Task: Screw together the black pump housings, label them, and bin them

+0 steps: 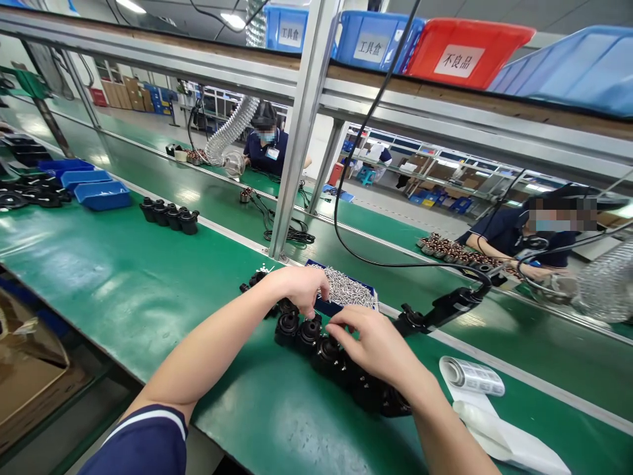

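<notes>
A row of black round plastic housings (328, 351) runs along the green bench before me, with small silvery screws standing in some of them. My left hand (305, 287) is over the far end of this row, fingers bent down and drawn together close to one housing. My right hand (364, 335) hovers at the middle of the row with thumb and fingers pinched together, covering some housings. Whatever either hand pinches is too small to make out. Just behind the hands stands a blue bin (373, 297) full of loose screws (343, 287).
A black power screwdriver (452, 309) lies right of the bin on its cable. A label roll (472, 376) sits at the right. More black housings (169, 216) and blue trays (102, 191) are to the left. A metal post (302, 132) rises behind the bench. Two co-workers sit opposite.
</notes>
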### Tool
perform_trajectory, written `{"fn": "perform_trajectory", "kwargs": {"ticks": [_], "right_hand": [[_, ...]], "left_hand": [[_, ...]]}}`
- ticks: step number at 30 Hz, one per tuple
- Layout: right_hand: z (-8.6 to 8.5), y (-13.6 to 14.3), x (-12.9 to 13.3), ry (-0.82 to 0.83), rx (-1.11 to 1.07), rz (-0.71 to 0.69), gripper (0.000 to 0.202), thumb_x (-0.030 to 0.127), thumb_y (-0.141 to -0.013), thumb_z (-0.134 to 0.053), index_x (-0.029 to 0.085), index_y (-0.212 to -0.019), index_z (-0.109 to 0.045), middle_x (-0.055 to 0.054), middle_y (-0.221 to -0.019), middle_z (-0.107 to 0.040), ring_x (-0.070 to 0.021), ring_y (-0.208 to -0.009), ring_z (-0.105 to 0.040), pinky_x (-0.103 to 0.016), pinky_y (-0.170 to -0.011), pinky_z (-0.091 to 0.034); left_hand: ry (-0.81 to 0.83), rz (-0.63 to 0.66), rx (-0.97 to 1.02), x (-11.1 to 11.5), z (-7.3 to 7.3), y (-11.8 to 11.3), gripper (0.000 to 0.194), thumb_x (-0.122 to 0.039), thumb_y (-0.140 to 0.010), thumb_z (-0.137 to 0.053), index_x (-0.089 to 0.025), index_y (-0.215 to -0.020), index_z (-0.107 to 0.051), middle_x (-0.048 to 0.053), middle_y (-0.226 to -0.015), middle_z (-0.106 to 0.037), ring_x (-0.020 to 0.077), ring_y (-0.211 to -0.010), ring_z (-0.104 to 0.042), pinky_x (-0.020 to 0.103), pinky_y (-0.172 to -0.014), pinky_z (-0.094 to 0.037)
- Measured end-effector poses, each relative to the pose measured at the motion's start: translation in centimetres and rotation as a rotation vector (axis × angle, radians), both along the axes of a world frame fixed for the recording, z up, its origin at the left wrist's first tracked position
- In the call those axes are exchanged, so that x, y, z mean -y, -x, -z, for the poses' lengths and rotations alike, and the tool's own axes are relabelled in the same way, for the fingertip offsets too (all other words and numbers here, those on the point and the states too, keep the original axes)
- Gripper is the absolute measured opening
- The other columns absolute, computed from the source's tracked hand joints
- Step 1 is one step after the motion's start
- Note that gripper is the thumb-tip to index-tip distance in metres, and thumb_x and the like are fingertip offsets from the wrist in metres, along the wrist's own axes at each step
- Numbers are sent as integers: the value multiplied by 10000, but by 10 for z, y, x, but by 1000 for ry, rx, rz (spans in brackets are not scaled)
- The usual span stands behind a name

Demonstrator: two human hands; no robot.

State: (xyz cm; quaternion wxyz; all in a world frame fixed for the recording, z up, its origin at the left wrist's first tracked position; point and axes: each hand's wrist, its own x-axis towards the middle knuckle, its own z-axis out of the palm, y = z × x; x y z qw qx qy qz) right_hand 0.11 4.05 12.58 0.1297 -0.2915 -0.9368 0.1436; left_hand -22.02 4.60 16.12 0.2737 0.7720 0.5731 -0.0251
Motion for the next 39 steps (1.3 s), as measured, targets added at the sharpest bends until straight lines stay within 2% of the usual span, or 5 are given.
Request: {"fn": "perform_trajectory", "kwargs": {"ticks": [6,10,14,29,39], "right_hand": [[-4,-31,-48,20,-84,183,221,371,-967,-617,237,-884,-772,-56,-910,-778,-235,-789,-689,-345,-703,-490],[9,-42,-82,82,-61,250,239,399,-924,-624,223,-883,-781,-74,-900,-776,-236,-745,-675,-356,-701,-507],[26,-44,-99,107,-57,267,250,428,-890,-671,214,-943,-789,-82,-943,-779,-241,-773,-673,-363,-733,-524],[33,-39,-104,61,-15,226,432,520,-839,-793,198,-1127,-805,-89,-990,-773,-222,-753,-653,-350,-709,-518],[31,-37,-101,67,5,237,391,493,-858,-795,198,-1115,-810,-84,-995,-763,-214,-740,-645,-356,-723,-522]], "left_hand": [[68,46,13,3,0,4,793,-197,-708,-930,-227,-1443,-635,-1,-996,-828,224,-895,-757,277,-657,-480],[94,61,-41,11,-6,-7,875,-202,-688,-939,-213,-1493,-596,29,-1025,-819,257,-930,-758,294,-700,-514],[74,56,-97,15,-10,-11,907,-196,-693,-950,-217,-1520,-577,45,-1005,-810,277,-926,-763,313,-775,-545],[46,43,-114,14,-5,-15,907,-174,-675,-980,-212,-1498,-601,43,-942,-795,284,-911,-767,324,-848,-556],[43,53,-111,14,-4,-15,909,-176,-652,-988,-224,-1481,-617,42,-940,-793,280,-886,-765,323,-807,-563]]}}
